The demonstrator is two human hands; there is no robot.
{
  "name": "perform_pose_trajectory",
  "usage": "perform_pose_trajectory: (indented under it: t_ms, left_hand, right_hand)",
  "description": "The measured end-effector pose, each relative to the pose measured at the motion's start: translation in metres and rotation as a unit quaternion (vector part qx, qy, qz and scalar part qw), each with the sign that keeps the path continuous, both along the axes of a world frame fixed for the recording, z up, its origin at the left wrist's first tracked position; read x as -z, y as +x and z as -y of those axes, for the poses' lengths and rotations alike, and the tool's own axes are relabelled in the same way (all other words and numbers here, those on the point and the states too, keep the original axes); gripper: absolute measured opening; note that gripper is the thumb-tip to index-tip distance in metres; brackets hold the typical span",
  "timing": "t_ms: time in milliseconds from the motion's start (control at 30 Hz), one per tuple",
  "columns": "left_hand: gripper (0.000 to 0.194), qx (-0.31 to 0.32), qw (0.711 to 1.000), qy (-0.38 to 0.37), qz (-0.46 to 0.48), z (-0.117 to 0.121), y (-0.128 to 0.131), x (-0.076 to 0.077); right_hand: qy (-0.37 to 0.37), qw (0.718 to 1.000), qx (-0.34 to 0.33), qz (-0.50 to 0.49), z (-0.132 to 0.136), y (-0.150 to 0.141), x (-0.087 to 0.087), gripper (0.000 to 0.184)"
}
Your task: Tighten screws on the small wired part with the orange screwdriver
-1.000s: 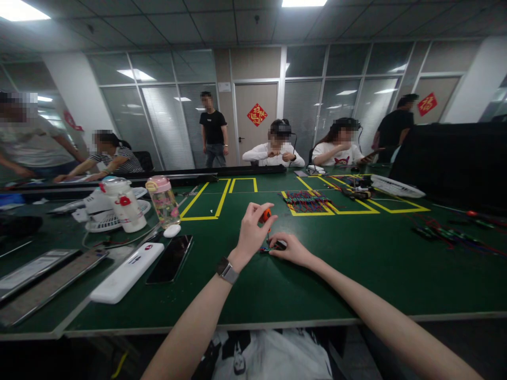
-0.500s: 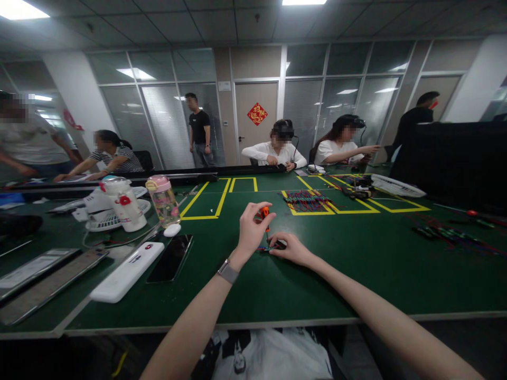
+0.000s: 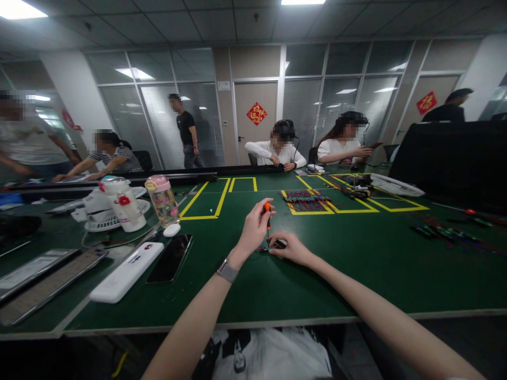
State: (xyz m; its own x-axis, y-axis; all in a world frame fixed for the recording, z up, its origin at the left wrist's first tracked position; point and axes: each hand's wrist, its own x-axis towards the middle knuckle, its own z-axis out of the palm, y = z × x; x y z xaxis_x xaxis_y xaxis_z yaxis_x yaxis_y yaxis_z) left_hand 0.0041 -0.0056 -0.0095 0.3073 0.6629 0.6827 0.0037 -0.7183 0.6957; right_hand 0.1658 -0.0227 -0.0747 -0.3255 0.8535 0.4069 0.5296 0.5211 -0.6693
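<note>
My left hand (image 3: 253, 229), with a watch on its wrist, pinches the orange handle of a small screwdriver (image 3: 267, 209) that stands upright, tip down. The tip meets a small dark part with red and blue wires (image 3: 273, 246) lying on the green table (image 3: 317, 285). My right hand (image 3: 291, 247) lies on the table with its fingers closed on that part, pinning it down right beside the screwdriver tip.
To my left lie a black phone (image 3: 170, 258), a white power bank (image 3: 127, 272), a white mouse (image 3: 171, 230), a pink-lidded bottle (image 3: 161, 200) and a white cup (image 3: 127, 210). Bundled wires (image 3: 307, 200) sit in yellow-taped boxes. Several people sit or stand beyond the table.
My left hand has tilted and raised the screwdriver handle a little. The person in black at the back has walked left; the one at the far right has moved right.
</note>
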Motion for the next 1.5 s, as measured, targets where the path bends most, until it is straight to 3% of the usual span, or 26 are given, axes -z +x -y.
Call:
perform_pose_trajectory:
  t_ms: [167, 433, 600, 733, 967, 1100, 1233, 1400, 1500]
  left_hand:
    - [0.03, -0.029, 0.999, 0.009, -0.013, 0.002, -0.001, 0.0]
    - [0.027, -0.157, 0.98, 0.108, -0.061, 0.005, -0.004, -0.003]
    - [0.025, -0.129, 0.981, 0.119, -0.079, 0.012, -0.001, -0.007]
    - [0.027, -0.074, 0.994, 0.073, -0.036, 0.008, 0.001, -0.005]
    - [0.019, -0.225, 0.958, 0.151, -0.093, 0.013, 0.002, -0.005]
    - [0.026, -0.161, 0.971, 0.159, -0.074, 0.017, 0.003, -0.01]
    - [0.026, -0.079, 0.993, 0.081, -0.027, 0.008, 0.001, -0.011]
    - [0.016, -0.223, 0.965, 0.126, -0.049, 0.007, -0.004, -0.011]
    - [0.022, -0.186, 0.97, 0.141, -0.067, 0.011, -0.005, -0.012]
  right_hand:
    - [-0.004, 1.0, 0.005, 0.001, -0.001, 0.001, 0.002, 0.009]
    - [-0.007, 1.0, 0.004, -0.009, -0.002, 0.001, 0.004, 0.01]
    - [-0.005, 1.0, 0.013, -0.006, -0.002, 0.0, 0.004, 0.009]
    - [-0.002, 1.0, 0.008, -0.009, -0.002, 0.0, 0.004, 0.01]
    - [-0.003, 1.0, 0.011, -0.012, -0.001, 0.0, 0.003, 0.009]
    - [0.002, 1.0, 0.008, -0.012, -0.003, 0.001, 0.005, 0.01]
    - [-0.003, 1.0, 0.003, -0.017, -0.004, 0.001, 0.007, 0.01]
    - [0.0, 1.0, 0.013, -0.005, -0.002, 0.001, 0.004, 0.009]
    - [0.001, 1.0, 0.013, -0.002, -0.001, 0.001, 0.003, 0.008]
